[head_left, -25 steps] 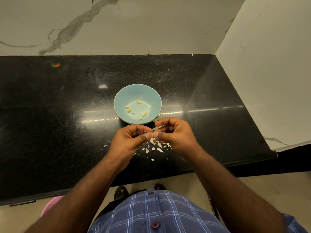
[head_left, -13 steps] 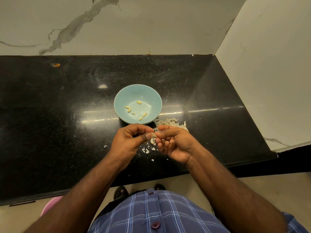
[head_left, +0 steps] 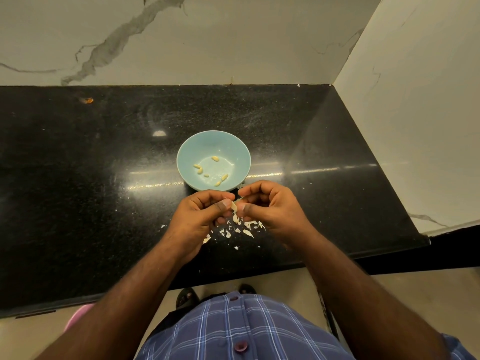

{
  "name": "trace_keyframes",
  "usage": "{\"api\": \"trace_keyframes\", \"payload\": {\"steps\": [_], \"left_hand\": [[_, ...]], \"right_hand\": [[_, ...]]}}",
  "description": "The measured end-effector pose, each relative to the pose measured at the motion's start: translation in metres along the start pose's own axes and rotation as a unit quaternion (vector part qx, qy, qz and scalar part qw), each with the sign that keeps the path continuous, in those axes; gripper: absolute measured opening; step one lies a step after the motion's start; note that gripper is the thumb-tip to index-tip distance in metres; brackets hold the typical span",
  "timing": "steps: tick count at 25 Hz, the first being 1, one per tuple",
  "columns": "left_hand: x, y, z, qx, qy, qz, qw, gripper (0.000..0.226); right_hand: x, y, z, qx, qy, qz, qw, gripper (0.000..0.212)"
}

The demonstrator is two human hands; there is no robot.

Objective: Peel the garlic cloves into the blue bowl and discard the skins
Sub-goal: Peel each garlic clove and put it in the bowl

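Fingers (head_left: 225,203) of both hands curled, thumbs pinching one garlic clove (head_left: 234,206)

One blue bowl (head_left: 213,146) stands on the one black counter (head_left: 104,165). Inside it lie six peeled cloves (head_left: 214,158) — one apart at the back, the rest toward the front. Two hands — the left hand (head_left: 197,219) and the right hand (head_left: 270,206) — share one garlic clove (head_left: 234,205). The skin scraps (head_left: 246,228) are too many and too small to count.
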State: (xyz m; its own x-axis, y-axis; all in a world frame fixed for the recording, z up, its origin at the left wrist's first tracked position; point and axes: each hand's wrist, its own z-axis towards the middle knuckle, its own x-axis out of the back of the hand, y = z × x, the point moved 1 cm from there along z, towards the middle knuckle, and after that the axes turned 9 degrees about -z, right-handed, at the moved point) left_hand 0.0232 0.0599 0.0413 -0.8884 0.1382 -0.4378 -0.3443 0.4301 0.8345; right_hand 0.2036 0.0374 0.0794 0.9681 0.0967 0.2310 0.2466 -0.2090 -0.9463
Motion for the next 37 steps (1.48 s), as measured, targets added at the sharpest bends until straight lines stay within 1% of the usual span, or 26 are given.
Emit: {"api": "trace_keyframes", "payload": {"steps": [8, 14, 17, 19, 22, 25, 27, 29, 31, 32, 34, 35, 37], "left_hand": [[-0.003, 0.002, -0.002, 0.008, 0.002, 0.030, 1.000, 0.013], [-0.007, 0.002, -0.004, 0.022, -0.006, 0.010, 1.000, 0.018], [-0.008, 0.002, -0.003, 0.034, -0.010, -0.014, 0.999, 0.026], [-0.008, 0.002, -0.004, 0.041, -0.009, -0.026, 0.999, 0.030], [-0.008, 0.002, -0.004, 0.051, -0.009, -0.040, 0.998, 0.032], [-0.005, 0.002, -0.003, 0.058, -0.001, -0.059, 0.997, 0.026], [-0.004, 0.001, -0.003, 0.065, 0.002, -0.063, 0.996, 0.019], [-0.003, 0.001, -0.003, 0.072, 0.001, -0.066, 0.995, 0.016], [-0.004, 0.000, -0.003, 0.075, -0.005, -0.067, 0.995, 0.018], [-0.003, 0.000, -0.003, 0.074, -0.008, -0.069, 0.995, 0.019], [-0.002, 0.001, -0.003, 0.074, -0.017, -0.062, 0.995, 0.025], [-0.002, 0.002, -0.003, 0.075, -0.021, -0.054, 0.996, 0.027], [-0.002, 0.004, -0.004, 0.073, -0.018, -0.032, 0.997, 0.030]], "right_hand": [[-0.004, 0.004, 0.004, 0.001, -0.021, -0.028, 0.999, 0.023], [-0.007, 0.009, 0.005, 0.038, 0.007, -0.100, 0.994, 0.025], [-0.005, 0.012, 0.006, 0.040, 0.030, -0.142, 0.989, 0.023], [-0.002, 0.014, 0.007, 0.037, 0.042, -0.178, 0.982, 0.021], [0.003, 0.018, 0.008, 0.026, 0.045, -0.255, 0.965, 0.024], [0.011, 0.021, 0.009, 0.007, 0.047, -0.316, 0.947, 0.024], [0.016, 0.022, 0.010, -0.003, 0.041, -0.349, 0.936, 0.021], [0.018, 0.022, 0.009, 0.006, 0.047, -0.373, 0.927, 0.016], [0.016, 0.020, 0.007, 0.048, 0.065, -0.339, 0.937, 0.017], [0.014, 0.016, 0.005, 0.069, 0.057, -0.307, 0.948, 0.020], [0.009, 0.009, 0.003, 0.085, 0.000, -0.257, 0.963, 0.029], [0.007, 0.006, 0.002, 0.085, -0.028, -0.250, 0.964, 0.031], [0.004, 0.004, 0.003, 0.084, -0.045, -0.257, 0.962, 0.026]]}}
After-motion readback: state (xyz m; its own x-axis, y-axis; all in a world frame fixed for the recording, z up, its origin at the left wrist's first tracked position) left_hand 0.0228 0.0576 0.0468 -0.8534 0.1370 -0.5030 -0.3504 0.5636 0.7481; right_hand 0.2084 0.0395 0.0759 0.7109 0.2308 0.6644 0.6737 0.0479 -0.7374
